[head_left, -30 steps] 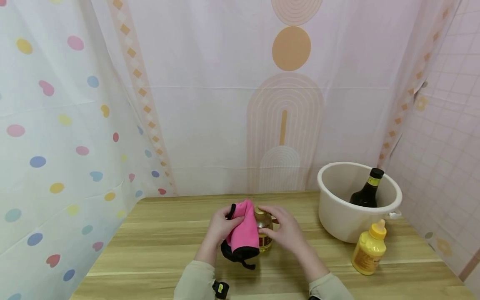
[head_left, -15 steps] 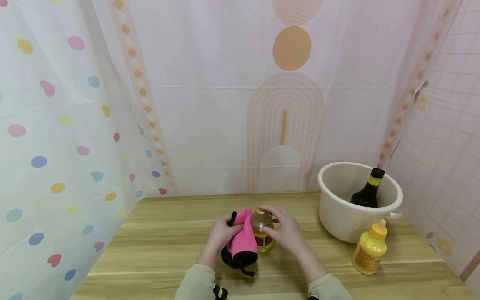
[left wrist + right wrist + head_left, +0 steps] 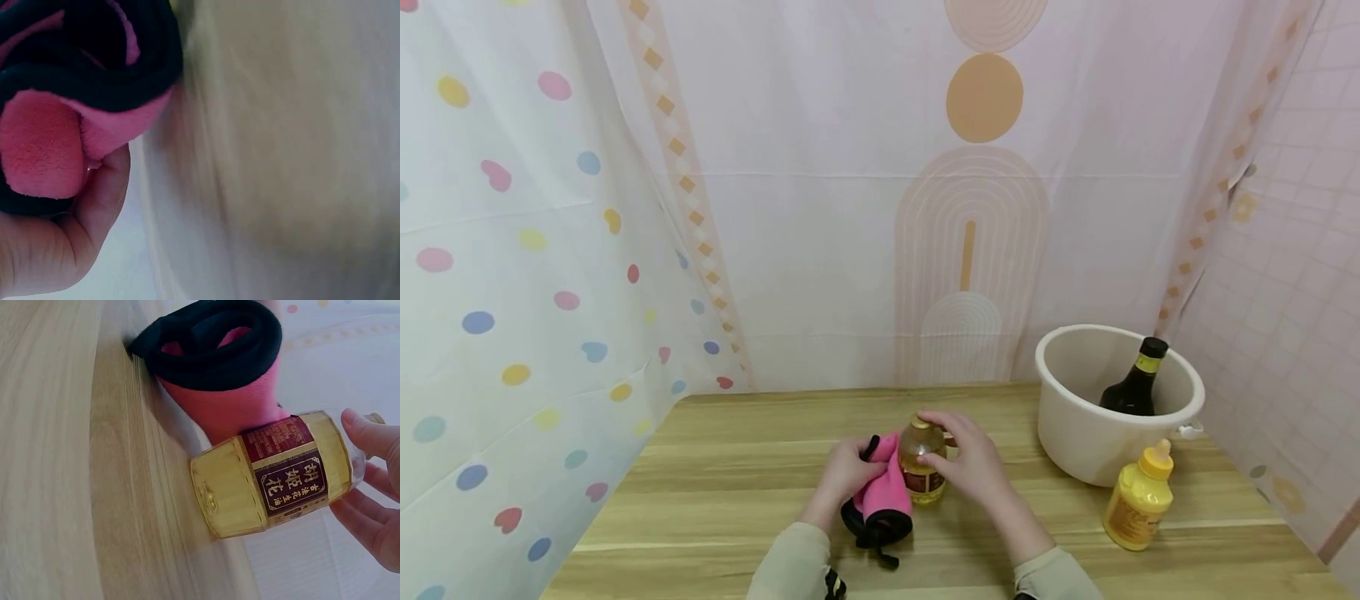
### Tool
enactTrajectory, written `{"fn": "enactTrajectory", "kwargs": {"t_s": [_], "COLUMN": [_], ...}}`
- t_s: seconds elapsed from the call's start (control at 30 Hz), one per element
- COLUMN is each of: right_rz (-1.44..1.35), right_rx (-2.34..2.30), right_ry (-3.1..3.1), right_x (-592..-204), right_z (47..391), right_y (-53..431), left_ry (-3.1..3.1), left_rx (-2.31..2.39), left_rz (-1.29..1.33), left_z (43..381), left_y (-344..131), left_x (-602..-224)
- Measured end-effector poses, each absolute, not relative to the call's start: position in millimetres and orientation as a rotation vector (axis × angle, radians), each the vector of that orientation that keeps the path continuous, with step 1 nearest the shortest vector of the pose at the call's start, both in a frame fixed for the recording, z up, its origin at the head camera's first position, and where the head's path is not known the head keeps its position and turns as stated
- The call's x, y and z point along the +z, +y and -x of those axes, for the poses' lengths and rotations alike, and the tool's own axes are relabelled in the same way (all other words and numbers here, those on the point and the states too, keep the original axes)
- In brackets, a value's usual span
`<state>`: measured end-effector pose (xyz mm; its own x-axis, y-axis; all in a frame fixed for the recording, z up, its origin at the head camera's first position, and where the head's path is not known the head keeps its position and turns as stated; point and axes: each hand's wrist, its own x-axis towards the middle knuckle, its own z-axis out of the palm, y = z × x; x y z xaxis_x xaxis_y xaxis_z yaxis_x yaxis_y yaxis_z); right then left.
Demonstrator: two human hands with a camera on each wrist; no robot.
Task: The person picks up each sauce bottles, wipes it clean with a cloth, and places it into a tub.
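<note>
My left hand (image 3: 847, 472) grips a bunched pink cloth with black edging (image 3: 886, 492) at the middle of the table. In the left wrist view, thumb and fingers close round the folds of the pink cloth (image 3: 44, 147). Right beside it is a small clear bottle of yellow oil (image 3: 922, 481), upright, with a dark red label and a gold cap. My right hand (image 3: 967, 458) holds the bottle by its upper part from the right. The right wrist view shows the cloth lying against the side of the oil bottle (image 3: 228, 487), its base close over the wood.
A cream bucket (image 3: 1075, 442) stands at the back right with a dark bottle with a black cap (image 3: 1135, 387) leaning inside. In front of the bucket is a yellow squeeze bottle (image 3: 1138, 504). Patterned curtains (image 3: 820, 250) hang behind the wooden table (image 3: 715, 500).
My left hand and the pink cloth have slid down along the bottle toward me, baring more of its neck and label. My right hand keeps its hold on the bottle.
</note>
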<state>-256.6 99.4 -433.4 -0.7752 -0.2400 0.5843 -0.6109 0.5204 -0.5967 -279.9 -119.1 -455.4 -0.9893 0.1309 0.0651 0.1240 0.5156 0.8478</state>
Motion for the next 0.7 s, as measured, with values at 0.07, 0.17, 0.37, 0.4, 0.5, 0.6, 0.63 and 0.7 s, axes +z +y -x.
{"fn": "enactTrajectory", "kwargs": {"t_s": [0.07, 0.17, 0.37, 0.4, 0.5, 0.6, 0.63, 0.7], "right_rz": [-0.701, -0.705, -0.748, -0.761, -0.81, -0.861, -0.879, -0.912], "right_rx": [1.154, 1.147, 1.162, 1.168, 1.193, 1.223, 1.235, 1.256], "right_ry": [-2.33, -2.331, -2.333, -2.333, -2.33, -2.328, -2.325, -2.323], "right_x": [-434, -433, -433, -433, -434, -434, -434, -434], "right_z": [257, 257, 261, 262, 266, 271, 273, 276], "right_y": [99, 100, 103, 104, 108, 111, 112, 114], "left_ry": [2.756, 2.803, 2.865, 2.85, 2.783, 2.688, 2.666, 2.622], "left_rx": [1.46, 1.379, 1.365, 1.404, 1.562, 1.751, 1.795, 1.867], "left_rz": [-0.249, -0.292, -0.281, -0.263, -0.214, -0.179, -0.174, -0.179], "left_z": [281, 283, 283, 283, 282, 281, 281, 281], "left_y": [-120, -121, -127, -128, -132, -135, -136, -136], "left_x": [-456, -455, -441, -437, -421, -406, -401, -392]}}
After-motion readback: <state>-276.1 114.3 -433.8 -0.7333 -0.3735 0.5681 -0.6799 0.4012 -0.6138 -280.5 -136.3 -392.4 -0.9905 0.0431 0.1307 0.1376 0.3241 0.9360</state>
